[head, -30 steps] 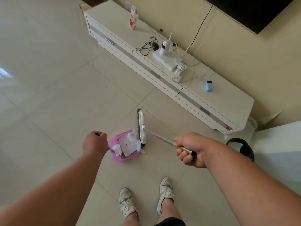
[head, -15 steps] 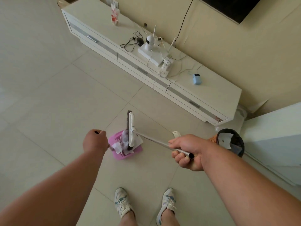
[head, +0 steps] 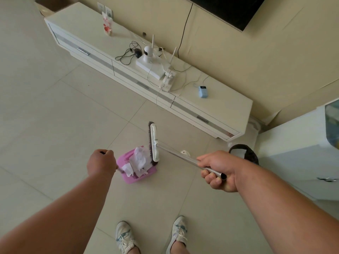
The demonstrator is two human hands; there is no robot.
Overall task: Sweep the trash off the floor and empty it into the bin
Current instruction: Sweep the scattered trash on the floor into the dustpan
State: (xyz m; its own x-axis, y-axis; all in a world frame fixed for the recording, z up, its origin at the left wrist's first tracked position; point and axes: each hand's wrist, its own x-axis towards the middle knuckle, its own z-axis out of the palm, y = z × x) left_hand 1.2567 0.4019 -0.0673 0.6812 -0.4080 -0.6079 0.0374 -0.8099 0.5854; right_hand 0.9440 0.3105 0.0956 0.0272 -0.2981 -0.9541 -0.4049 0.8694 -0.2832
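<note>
A pink dustpan (head: 128, 177) rests on the tiled floor ahead of my feet, holding crumpled white paper trash (head: 140, 160). My left hand (head: 100, 163) is shut on the dustpan's handle. My right hand (head: 218, 170) grips the metal shaft of the broom (head: 153, 143), whose white head with dark bristles rests against the paper at the pan's right edge. One small white scrap (head: 185, 153) lies on the floor just beyond the shaft. The bin (head: 252, 156), lined with a dark bag and holding white paper, stands right of my right hand, partly hidden by my forearm.
A long white TV cabinet (head: 211, 114) runs along the wall behind the dustpan, carrying a router, a small camera, cables and a blue device (head: 202, 91). A white cupboard (head: 297, 158) stands at the right beside the bin. My shoes (head: 124, 237) are below.
The broom head has shifted slightly right along the dustpan's edge, uncovering more of the paper in the pan. My view has turned a little, so the bin sits partly behind my forearm.
</note>
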